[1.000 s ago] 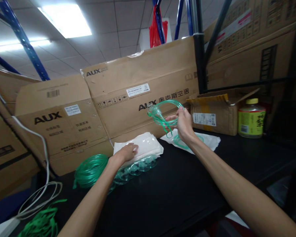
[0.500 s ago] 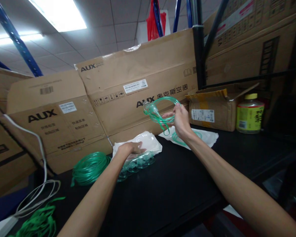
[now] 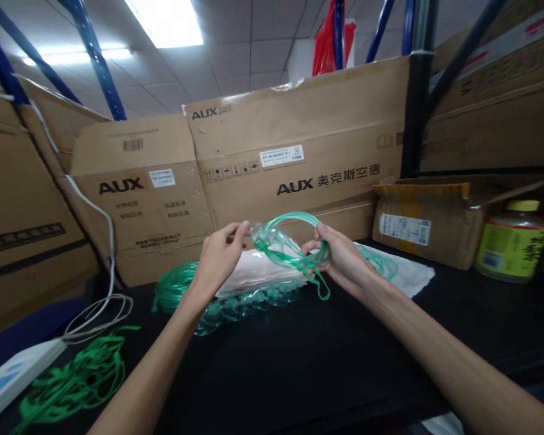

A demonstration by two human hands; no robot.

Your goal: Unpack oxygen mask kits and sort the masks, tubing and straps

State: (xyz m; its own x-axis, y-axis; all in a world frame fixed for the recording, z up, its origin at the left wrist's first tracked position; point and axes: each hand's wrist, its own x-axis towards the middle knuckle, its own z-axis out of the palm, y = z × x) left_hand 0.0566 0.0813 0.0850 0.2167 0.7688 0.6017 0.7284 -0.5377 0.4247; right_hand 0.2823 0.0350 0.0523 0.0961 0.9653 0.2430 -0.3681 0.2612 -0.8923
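Observation:
My right hand [image 3: 342, 257] is closed round a coil of clear green tubing with an oxygen mask [image 3: 278, 241] and a thin green strap, held above the table. The strap's loop hangs below. At the mask's left end, the thumb and fingers of my left hand [image 3: 222, 254] are pinched together on its clear tip. Behind and below lies a stack of white plastic bags [image 3: 258, 275]. In front of the bags stands a row of clear green masks [image 3: 249, 305]. Beyond my right hand, another coil of tubing [image 3: 381, 264] lies on a white bag [image 3: 417, 278].
A green tubing coil [image 3: 174, 287] sits left of the bags. Green straps [image 3: 79, 377] lie near a white power strip [image 3: 18, 377] and cable. Large cardboard boxes [image 3: 254, 205] wall the back. At right are a small open carton [image 3: 421, 226] and a yellow-labelled jar [image 3: 512, 244].
My left hand has risen from the white bags to the mask's end. The right hand has brought the tubing and mask lower in view. The camera has turned left.

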